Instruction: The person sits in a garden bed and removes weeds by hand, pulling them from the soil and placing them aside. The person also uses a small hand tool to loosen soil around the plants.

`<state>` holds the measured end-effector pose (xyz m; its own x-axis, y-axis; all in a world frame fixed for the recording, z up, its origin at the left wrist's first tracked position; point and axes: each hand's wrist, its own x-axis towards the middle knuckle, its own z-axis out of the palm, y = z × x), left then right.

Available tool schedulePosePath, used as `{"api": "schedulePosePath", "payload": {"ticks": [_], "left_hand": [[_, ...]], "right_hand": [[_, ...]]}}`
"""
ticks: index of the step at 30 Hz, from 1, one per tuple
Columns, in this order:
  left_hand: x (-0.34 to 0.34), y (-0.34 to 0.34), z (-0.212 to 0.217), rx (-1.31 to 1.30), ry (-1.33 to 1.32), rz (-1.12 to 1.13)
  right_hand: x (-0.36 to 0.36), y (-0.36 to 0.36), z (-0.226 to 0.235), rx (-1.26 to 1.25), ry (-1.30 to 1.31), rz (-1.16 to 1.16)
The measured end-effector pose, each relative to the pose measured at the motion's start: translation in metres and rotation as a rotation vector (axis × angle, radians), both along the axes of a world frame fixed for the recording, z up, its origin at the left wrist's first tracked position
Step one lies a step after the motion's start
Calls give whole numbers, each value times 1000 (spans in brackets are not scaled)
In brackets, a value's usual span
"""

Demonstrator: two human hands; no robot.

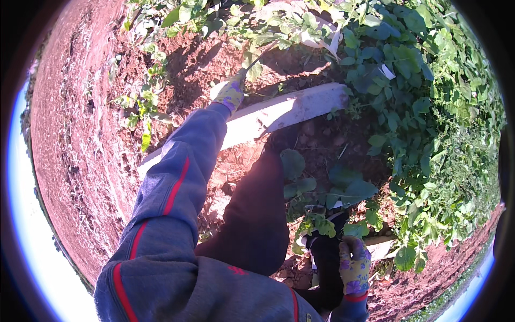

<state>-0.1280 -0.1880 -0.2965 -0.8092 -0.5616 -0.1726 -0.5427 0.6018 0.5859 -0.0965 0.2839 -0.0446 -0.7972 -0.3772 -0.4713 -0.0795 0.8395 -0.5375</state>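
Observation:
My left hand (pixel 230 93), in a pale glove with a purple floral print, reaches far forward over the soil. Its fingers are closed around a thin dark stick-like thing (pixel 262 54), which slants up and right into the leaves; its exact kind is unclear. Under that wrist runs a long pale strip (pixel 300 110), lying across the reddish ground. My right hand (pixel 354 266), gloved alike, is low on the right beside my dark-clad leg. Its fingers are curled, and whatever they hold, if anything, is hidden. Broad green leaves (pixel 351 188) stand just beyond it.
Dense leafy plants (pixel 413 80) fill the right side. Sparser leafy stems (pixel 145 107) grow at the left of the strip. White crumpled sheeting (pixel 322 37) lies among the far leaves. Reddish tilled soil (pixel 80 161) stretches along the left. My dark trouser leg (pixel 257 214) stands between my arms.

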Motion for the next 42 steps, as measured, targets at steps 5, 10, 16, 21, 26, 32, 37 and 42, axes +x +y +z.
{"api": "schedulePosePath", "payload": {"ticks": [5,10,16,21,26,32,37,42], "left_hand": [[35,12,15,175,-229,85],[115,-14,30,157,-306,-12],[99,4,37,216,-260,-37],[26,17,-7,367,-111,-40],[39,0,-4,453,-157,11],[131,-32,6,240,-247,78],[221,-70,-4,251,-212,234],[211,-58,22,225,-284,186]], "right_hand": [[0,3,-2,5,30,41],[1,0,1,-5,24,28],[3,6,-3,9,25,34],[0,-2,-2,28,-12,20],[1,5,-7,18,10,48],[2,9,-6,18,6,25],[4,11,-1,0,26,30],[7,16,0,4,27,25]]}}
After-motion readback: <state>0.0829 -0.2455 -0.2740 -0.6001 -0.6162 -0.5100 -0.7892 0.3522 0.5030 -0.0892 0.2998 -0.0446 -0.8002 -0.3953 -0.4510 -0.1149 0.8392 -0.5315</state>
